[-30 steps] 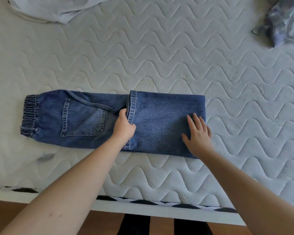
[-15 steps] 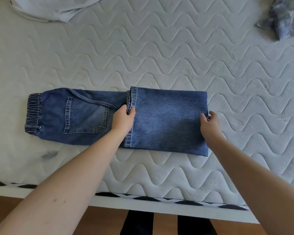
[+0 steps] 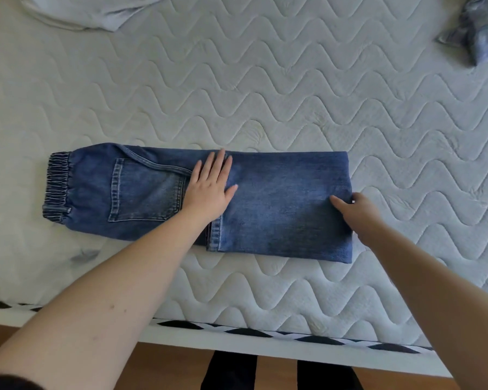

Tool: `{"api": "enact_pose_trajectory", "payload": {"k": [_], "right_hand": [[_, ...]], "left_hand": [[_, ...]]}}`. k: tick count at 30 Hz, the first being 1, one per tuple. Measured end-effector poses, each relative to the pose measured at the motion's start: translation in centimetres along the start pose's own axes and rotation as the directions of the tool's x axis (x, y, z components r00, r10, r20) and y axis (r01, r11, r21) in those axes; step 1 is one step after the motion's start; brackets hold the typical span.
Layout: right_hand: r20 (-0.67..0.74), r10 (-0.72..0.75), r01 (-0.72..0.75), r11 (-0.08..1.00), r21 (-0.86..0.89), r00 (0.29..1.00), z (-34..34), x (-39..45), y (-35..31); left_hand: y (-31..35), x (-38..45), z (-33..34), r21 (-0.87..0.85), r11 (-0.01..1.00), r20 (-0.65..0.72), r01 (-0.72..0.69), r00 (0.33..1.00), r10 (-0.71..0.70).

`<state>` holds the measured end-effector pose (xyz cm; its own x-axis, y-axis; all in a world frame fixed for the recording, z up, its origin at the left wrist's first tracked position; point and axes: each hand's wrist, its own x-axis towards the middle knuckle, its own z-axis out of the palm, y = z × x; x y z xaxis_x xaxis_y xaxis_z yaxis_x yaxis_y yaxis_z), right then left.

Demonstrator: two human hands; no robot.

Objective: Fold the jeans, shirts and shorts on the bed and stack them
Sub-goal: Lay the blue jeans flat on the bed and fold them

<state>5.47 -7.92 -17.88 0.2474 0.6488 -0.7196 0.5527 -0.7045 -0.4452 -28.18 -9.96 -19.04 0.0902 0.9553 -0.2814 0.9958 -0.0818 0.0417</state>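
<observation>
Jeans (image 3: 279, 204): blue denim, lying flat across the mattress (image 3: 293, 88), long axis running left to right, closer to the near edge than the far one. Legs folded back over the upper part; hems (image 3: 215, 235) end near the middle of the garment, doubled section to the right. Fold edge at the right end is straight. Elastic waistband (image 3: 57, 185) at the left end, gathered, darker than the rest. Back pocket (image 3: 145, 190) faces up between waistband and hems.

Left hand (image 3: 210, 187): flat on the denim, fingers straight and slightly spread, palm over the hem line, partly on the pocket side and partly on the folded legs. Pressing, holding nothing.

Right hand (image 3: 355, 211): at the right fold edge, about midway along it. Thumb lies on top of the cloth pointing left; the fingers curl at the edge and seem to go under it. Grip reads as a pinch on the fold.

Both forearms bare, reaching in from the near edge.

Mattress: white, quilted in wavy lines, black-and-white patterned trim along the near edge. Small grey smudge (image 3: 83, 256) near the near-left part.

Far left corner: pale crumpled garment (image 3: 96, 9), cut off by the frame. Far right corner: crumpled blue-grey patterned garment (image 3: 479, 32), well apart from the jeans.

Below the near edge: wooden floor (image 3: 166, 367).
</observation>
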Motion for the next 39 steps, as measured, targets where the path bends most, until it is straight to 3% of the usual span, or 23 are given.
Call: {"api": "enact_pose_trajectory", "payload": {"k": [2,8,14,18,21,28,31,39], "right_hand": [[0.078,-0.002,-0.001,0.999,0.042,0.997,-0.4,-0.2,0.2],[0.123,-0.050,0.020,0.973,0.230,0.991,-0.1,-1.0,1.2],[-0.021,-0.178,0.180,0.971,0.155,0.984,0.1,-1.8,1.9],[-0.105,-0.235,0.250,0.952,0.175,0.966,-0.5,-2.4,2.1],[-0.164,-0.229,0.257,0.949,0.183,0.960,-1.9,-2.5,2.8],[-0.289,-0.132,0.202,0.952,0.229,0.948,-9.6,-0.9,9.2],[-0.264,-0.076,0.156,0.941,0.300,0.962,-11.4,0.0,11.5],[-0.024,-0.165,0.166,0.973,0.157,0.986,-12.0,2.2,13.3]], "left_hand": [[-0.4,0.4,1.3,0.012,1.000,0.110,0.027,0.994,-0.029],[-1.1,1.1,1.5,0.035,0.999,0.161,0.015,0.987,-0.020],[-1.3,-1.3,1.4,0.018,0.999,-0.004,0.045,0.999,-0.045],[0.1,-3.4,2.4,-0.004,0.998,-0.023,0.058,0.998,-0.058],[2.1,-3.2,2.3,0.023,0.998,-0.033,0.064,0.997,-0.063],[11.3,-0.6,2.3,-0.025,0.994,-0.021,-0.111,0.994,0.110],[14.6,0.0,2.8,0.002,0.996,0.010,-0.086,0.996,0.086],[15.1,1.0,1.6,0.132,0.989,0.061,-0.072,0.996,0.064]]}}
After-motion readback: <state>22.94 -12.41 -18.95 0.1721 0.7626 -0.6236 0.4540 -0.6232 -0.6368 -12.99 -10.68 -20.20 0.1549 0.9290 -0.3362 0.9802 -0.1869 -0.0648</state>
